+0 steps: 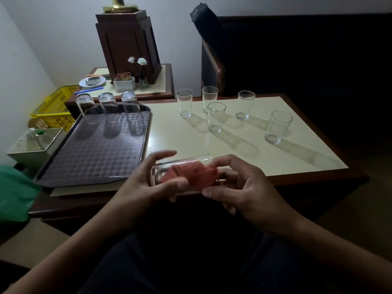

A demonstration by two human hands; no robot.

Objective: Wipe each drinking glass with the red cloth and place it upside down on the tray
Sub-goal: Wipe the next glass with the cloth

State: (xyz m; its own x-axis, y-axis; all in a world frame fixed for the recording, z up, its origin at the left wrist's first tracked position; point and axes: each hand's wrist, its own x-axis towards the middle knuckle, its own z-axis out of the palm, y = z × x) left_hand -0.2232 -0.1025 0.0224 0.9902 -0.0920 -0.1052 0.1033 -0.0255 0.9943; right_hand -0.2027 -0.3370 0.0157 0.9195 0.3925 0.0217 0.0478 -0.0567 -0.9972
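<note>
Red cloth (191, 174) sits bunched inside the held glass (158, 172), which lies on its side in the air over the near edge of the table (275, 158), base to the left, mouth to the right; a wad of the cloth pokes out at the mouth. The left hand (144, 183) wraps the glass, thumb curled over the near side and fingers round the far side; the right hand (244, 187) has its fingers curled at the mouth and pinches the cloth end.

Just left of the hands lies the dark chequered tray (91, 158), its near corner overhanging the table edge; 3 upturned glasses (109, 107) stand in a row along its far rim, apart from one another. To the right, on the pale tabletop, 5 upright glasses (216, 117) stand scattered, none touching, well apart from the tray.

Behind the tray a side table carries a tall dark wooden stand (129, 45), 2 white flowers (136, 60), a white holder (125, 83) and a saucer (92, 81). A yellow basket (55, 109) and a white box (36, 145) sit at the far left, with something green (14, 194) nearer; a dark chair (212, 66) stands behind the table.
</note>
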